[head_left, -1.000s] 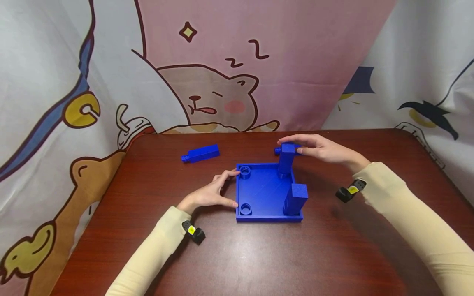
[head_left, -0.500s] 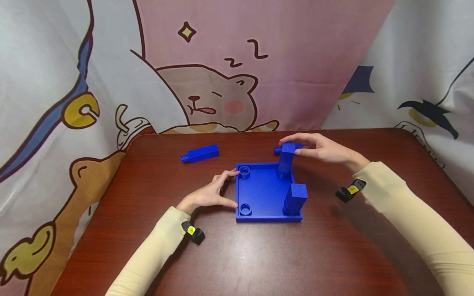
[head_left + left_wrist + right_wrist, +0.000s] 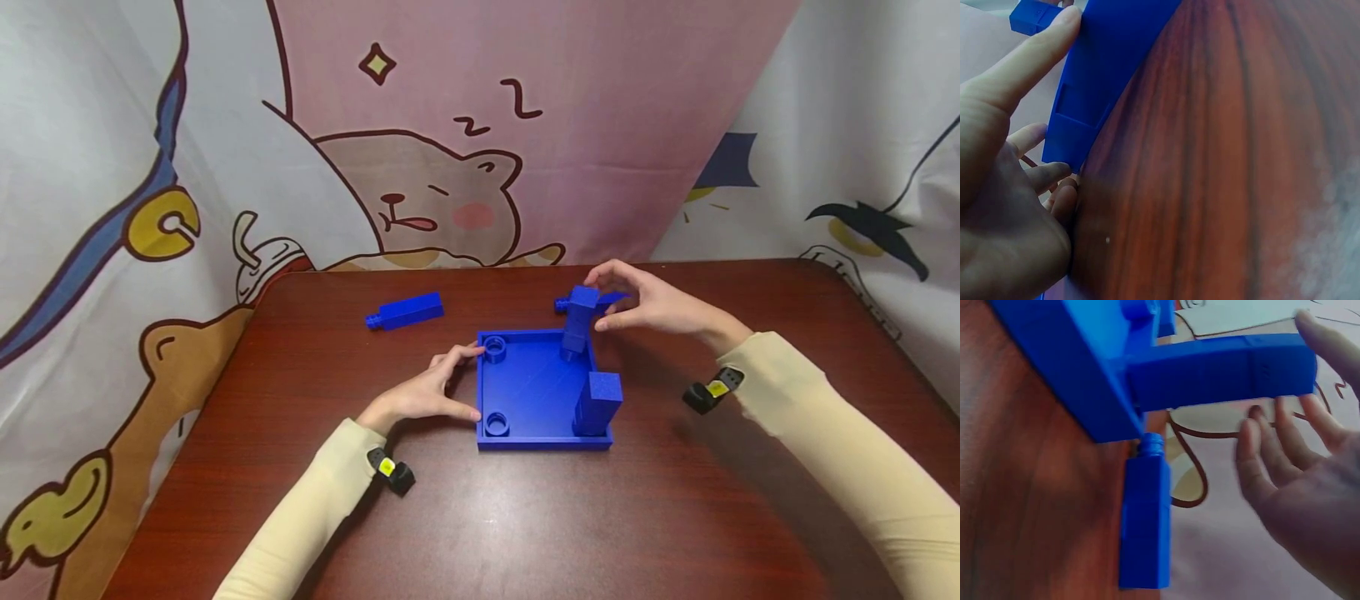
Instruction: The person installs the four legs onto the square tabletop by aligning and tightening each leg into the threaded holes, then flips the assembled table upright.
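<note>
1. Head view: the blue tray [image 3: 536, 400] sits flat on the brown table [image 3: 450, 525]
2. The left hand [image 3: 412, 396] is spread, its thumb and fingertips touching the tray's left wall
3. The right hand [image 3: 660, 302] is half open around the top of the far post [image 3: 581, 321], with no firm grip; I cannot tell if a fingertip touches
4. The far post stands in the far right corner, and the near post [image 3: 597, 408] in the near right one
5. If the far post is not in all the way, a bump could tip it over
6. The right loose post [image 3: 1145, 519] lies close behind, so a knuckle might knock it
7. A hard left-hand push could slide the tray
</note>
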Available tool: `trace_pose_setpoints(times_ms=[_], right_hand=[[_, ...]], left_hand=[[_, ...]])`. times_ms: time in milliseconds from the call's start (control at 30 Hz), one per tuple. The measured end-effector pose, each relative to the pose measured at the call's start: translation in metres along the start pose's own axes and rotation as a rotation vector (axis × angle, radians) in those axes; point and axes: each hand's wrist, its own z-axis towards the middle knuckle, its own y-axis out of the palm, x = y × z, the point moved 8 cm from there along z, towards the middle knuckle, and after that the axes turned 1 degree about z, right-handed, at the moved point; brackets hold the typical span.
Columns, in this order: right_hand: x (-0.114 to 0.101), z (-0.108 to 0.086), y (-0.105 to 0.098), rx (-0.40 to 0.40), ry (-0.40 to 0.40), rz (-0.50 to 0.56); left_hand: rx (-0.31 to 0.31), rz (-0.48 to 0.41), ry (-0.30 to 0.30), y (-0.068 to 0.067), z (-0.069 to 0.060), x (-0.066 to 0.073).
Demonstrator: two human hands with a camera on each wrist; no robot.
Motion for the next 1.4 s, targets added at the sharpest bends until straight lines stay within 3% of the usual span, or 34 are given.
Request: trace_pose_setpoints(times_ms=[267, 467, 733, 967, 1067, 1267, 1400], right_hand=[[-0.01, 0.0, 0.005, -0.237, -0.064, -0.051], [-0.012, 0.003, 0.008, -0.281, -0.092, -0.069], [-0.011, 0.007, 0.006, -0.223, -0.134, -0.082], [-0.004, 0.011, -0.001, -0.047, -0.003, -0.049], [-0.004, 0.01, -0.002, -0.01, 0.007, -0.048], [0.003, 0.009, -0.004, 0.022, 0.035, -0.042], [0.002, 0.006, -0.003, -0.032, 0.036, -0.033]], left_hand=[[0.0, 0.006, 0.002, 0.0, 0.001, -0.001], [-0.007, 0.002, 0.001, 0.001, 0.0, -0.003], [-0.008, -0.005, 0.007, 0.002, -0.001, -0.002], [-0.009, -0.007, -0.003, 0.002, 0.0, -0.003], [-0.008, -0.004, -0.002, 0.001, 0.001, -0.003], [-0.008, -0.005, -0.004, 0.0, 0.0, -0.001], [-0.008, -0.009, -0.005, 0.0, 0.0, -0.001]])
